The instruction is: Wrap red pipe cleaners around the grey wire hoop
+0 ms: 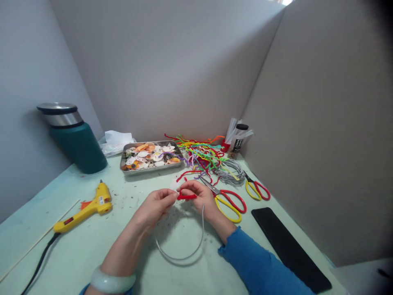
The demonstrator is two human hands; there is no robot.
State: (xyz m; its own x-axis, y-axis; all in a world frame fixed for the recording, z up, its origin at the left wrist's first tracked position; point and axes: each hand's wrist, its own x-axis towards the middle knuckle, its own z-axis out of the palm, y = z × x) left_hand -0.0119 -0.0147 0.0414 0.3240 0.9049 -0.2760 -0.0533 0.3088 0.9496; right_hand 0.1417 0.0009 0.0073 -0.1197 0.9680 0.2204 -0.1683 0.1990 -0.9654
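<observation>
Close together over the table, both hands pinch a grey wire ring [179, 259] whose lower curve hangs between my wrists. Red yarn [187, 197] lies along the top of the ring, and a short piece of it sticks up. My left hand [158, 205] grips the red part at its left end with thumb and fingertips. Fingers of my right hand [201, 198] are closed around the right end of the same red stretch. How the yarn is fastened to the wire is hidden by the fingers. Large scissors [227, 200] with red and yellow handles lie just beyond my right hand.
Behind the hands are a metal tray [150, 171] of shells, a heap of coloured yarn [202, 153] and a wire coil [231, 172]. Smaller scissors [258, 189] and a black strip [288, 246] lie right. Left are a yellow glue gun [89, 209], a stick [39, 241] and a teal bottle [78, 145].
</observation>
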